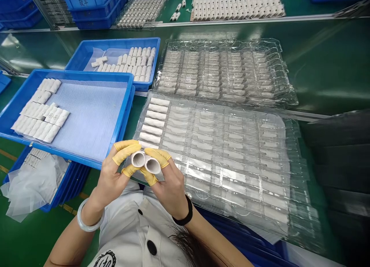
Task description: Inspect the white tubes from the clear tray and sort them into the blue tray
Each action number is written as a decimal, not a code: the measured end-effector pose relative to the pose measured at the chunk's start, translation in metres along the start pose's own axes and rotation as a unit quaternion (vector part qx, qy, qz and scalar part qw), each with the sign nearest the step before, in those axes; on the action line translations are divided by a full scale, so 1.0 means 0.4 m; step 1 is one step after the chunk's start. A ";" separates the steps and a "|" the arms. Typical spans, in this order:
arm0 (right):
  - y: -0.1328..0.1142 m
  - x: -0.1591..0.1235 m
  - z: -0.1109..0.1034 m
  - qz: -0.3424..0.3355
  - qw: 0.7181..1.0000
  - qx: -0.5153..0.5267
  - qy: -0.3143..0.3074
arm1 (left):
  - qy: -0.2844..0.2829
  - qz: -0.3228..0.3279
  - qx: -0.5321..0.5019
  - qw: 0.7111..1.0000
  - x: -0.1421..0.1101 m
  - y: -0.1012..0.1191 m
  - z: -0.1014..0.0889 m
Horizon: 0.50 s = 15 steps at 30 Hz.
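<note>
Two off-white tubes are held side by side, touching, in front of the person's body and at the near left corner of the clear tray (pixel 225 143). The left tube (pixel 138 159) and the right tube (pixel 152 165) both turn an open end towards the head camera. Each mouth is round, with a pale, smooth-looking rim of visible thickness and a greyer, shaded hollow behind it. The right mouth looks slightly more oval and sits a little lower. The outer walls are plain and matt where they show; most of their length is hidden by the hands and by the viewing angle, so any marks there cannot be told.

The left hand (pixel 110 178) has its fingers clamped on the left tube, thumb below and fingertips above. The right hand (pixel 170 182) grips the right tube in much the same way, its fingers closed around the outer side. Yellow covers (pixel 124 155) sheathe the gripping fingertips.

Just beyond, a column of white rolls (pixel 152 130) lies along the tray's left edge. To the left, a blue bin (pixel 124 81) holds more white pieces (pixel 42 116), two with dark writing.
</note>
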State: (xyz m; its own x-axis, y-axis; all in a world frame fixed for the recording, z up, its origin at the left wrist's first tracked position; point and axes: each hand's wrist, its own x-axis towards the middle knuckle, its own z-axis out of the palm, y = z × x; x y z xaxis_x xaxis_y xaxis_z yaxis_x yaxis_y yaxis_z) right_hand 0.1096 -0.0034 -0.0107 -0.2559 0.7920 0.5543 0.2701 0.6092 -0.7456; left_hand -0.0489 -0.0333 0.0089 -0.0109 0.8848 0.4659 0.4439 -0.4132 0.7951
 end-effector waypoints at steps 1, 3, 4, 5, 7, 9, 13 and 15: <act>-0.001 0.000 0.000 0.000 1.000 0.000 0.000 | -0.002 -0.003 -0.001 1.000 0.000 0.000 0.000; -0.002 0.001 -0.001 -0.001 1.000 -0.001 -0.001 | -0.003 -0.008 -0.002 1.000 -0.001 0.001 -0.001; -0.003 0.001 -0.001 -0.001 1.000 -0.001 -0.002 | -0.003 -0.009 -0.001 1.000 -0.001 0.000 -0.001; -0.003 0.001 -0.001 0.000 1.000 -0.001 -0.004 | -0.002 -0.010 -0.001 1.000 -0.002 0.000 -0.001; -0.003 0.000 -0.002 0.001 1.000 -0.001 -0.006 | 0.000 -0.012 0.001 1.000 -0.002 -0.001 -0.002; -0.003 -0.001 -0.001 0.002 1.000 -0.001 -0.006 | 0.001 -0.015 0.005 1.000 -0.004 -0.002 -0.002; -0.004 0.000 -0.002 0.000 1.000 -0.001 -0.005 | 0.000 -0.018 0.009 1.000 -0.007 -0.004 -0.003; -0.005 0.001 -0.002 -0.001 1.000 -0.003 -0.006 | 0.000 -0.017 0.010 1.000 -0.007 -0.005 -0.003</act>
State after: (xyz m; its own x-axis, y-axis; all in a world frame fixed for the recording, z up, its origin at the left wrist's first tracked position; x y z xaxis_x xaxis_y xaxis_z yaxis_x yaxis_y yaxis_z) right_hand 0.1100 -0.0043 -0.0088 -0.2668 0.7904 0.5514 0.2755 0.6109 -0.7423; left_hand -0.0509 -0.0353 0.0065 -0.0256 0.8984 0.4383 0.4612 -0.3784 0.8026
